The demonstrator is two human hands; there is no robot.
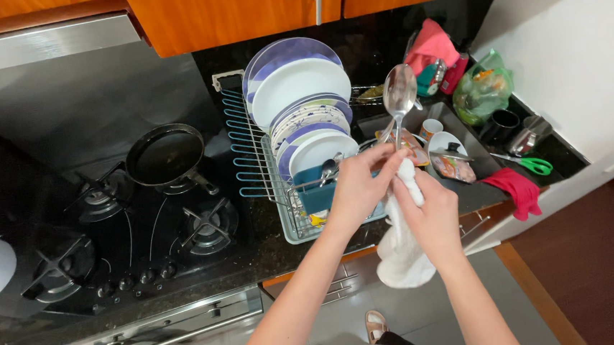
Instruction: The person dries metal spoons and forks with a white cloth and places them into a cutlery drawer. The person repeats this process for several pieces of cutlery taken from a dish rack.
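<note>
My left hand (359,183) grips the handle of a large metal spoon (399,94), its bowl pointing up. My right hand (432,210) holds a white cloth (403,256) wrapped around the lower end of the spoon's handle, and the rest of the cloth hangs down below my hands. Both hands are together in front of a wire dish rack (248,155) that holds several white and blue plates (297,87) standing on edge. A blue cutlery holder (314,190) with utensils sits at the rack's front.
A black gas hob (131,228) with a frying pan (165,155) lies left of the rack. The sink (464,147) to the right holds cups and bowls. Green-handled scissors (530,164), a red cloth (517,190) and a green bag (485,91) sit on the counter.
</note>
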